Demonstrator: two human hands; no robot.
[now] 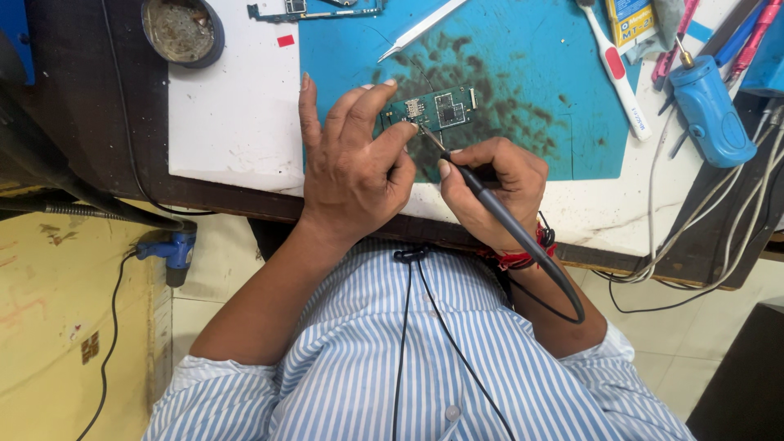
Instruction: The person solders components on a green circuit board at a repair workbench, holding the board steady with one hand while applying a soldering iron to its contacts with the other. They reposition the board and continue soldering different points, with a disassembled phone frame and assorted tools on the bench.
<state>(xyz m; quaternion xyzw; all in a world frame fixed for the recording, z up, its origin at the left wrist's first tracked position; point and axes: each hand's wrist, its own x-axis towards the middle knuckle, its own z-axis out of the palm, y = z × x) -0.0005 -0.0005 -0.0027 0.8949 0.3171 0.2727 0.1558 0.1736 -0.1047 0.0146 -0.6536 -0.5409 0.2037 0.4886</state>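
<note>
1 small green circuit board (435, 109) lies on 1 blue mat (523, 49) on the surface. The left hand (351, 167) presses its fingers on the board's edge. The right hand (490, 192) pinches 1 black soldering iron (490, 204), tip touching the board. Nearby lie 1 white toothbrush (618, 77) and 1 metal tweezers (420, 28).

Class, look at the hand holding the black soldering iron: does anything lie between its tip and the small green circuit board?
Nothing visible does. The right hand holds the black soldering iron with its tip at the small green circuit board, whose edge the left hand steadies on the blue mat.
</note>
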